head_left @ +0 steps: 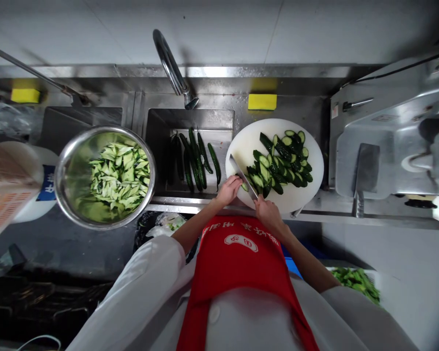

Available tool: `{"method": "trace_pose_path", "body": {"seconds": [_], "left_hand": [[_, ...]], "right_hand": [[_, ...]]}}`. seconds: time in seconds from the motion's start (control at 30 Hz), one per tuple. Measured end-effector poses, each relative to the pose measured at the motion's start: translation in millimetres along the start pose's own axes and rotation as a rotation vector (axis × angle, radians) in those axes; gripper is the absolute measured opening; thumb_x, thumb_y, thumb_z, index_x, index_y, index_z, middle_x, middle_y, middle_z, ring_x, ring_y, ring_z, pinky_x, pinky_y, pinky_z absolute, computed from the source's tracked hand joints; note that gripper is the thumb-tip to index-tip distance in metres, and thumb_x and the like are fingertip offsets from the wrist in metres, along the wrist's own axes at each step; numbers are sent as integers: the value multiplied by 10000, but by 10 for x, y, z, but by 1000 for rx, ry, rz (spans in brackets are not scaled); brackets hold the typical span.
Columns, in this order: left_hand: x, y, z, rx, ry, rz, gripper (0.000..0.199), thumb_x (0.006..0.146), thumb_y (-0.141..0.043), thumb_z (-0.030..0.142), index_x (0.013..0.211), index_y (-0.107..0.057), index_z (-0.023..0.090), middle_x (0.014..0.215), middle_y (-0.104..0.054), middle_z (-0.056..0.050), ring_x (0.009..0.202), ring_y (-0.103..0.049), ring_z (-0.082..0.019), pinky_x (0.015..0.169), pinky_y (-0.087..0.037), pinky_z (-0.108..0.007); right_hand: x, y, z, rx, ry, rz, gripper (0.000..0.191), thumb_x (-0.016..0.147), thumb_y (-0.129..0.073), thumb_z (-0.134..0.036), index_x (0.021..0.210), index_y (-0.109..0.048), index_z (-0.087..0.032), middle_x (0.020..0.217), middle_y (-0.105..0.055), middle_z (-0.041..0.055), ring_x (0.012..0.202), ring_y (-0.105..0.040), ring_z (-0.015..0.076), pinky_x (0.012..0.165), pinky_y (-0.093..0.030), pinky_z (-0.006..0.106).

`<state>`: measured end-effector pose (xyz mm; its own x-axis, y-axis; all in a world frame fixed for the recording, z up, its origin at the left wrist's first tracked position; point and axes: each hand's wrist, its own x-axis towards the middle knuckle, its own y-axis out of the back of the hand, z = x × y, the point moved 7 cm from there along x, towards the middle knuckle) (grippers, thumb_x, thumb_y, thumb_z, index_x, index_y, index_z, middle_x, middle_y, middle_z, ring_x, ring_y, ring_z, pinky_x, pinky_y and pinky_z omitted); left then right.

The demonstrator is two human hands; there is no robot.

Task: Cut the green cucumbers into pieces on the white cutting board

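On a round white cutting board [296,202], my right hand [268,210] is wrapped round the handle of a kitchen knife [243,177]. The blade points away from me and to the left. My left hand [229,190] presses a cucumber piece [244,186] against the board, just left of the blade; the fingers partly hide it. To the right of the knife lies a heap of slant-cut cucumber pieces [283,161] with dark green skin and pale flesh.
Whole cucumbers [197,161] lie in the sink [225,119] under a faucet [170,63]. A steel bowl [68,161] of cut cucumber stands left. Yellow sponges [262,102] sit along the back ledge. At right, a cleaver [366,168] rests on a metal machine [388,131].
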<state>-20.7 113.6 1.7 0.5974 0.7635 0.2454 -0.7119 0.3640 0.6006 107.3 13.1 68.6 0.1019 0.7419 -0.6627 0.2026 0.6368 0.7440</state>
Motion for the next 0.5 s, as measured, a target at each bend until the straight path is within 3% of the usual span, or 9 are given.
{"method": "trace_pose_path", "body": {"seconds": [0.5], "left_hand": [[-47, 22, -34, -3, -33, 25, 286, 1006, -383, 240, 1086, -649, 175, 1095, -612, -110, 1067, -574, -183, 950, -520, -356]], "right_hand": [[75, 5, -47, 13, 24, 21, 383, 1035, -206, -336, 1189, -490, -130, 915, -708, 150, 871, -692, 242, 737, -406, 294]]}}
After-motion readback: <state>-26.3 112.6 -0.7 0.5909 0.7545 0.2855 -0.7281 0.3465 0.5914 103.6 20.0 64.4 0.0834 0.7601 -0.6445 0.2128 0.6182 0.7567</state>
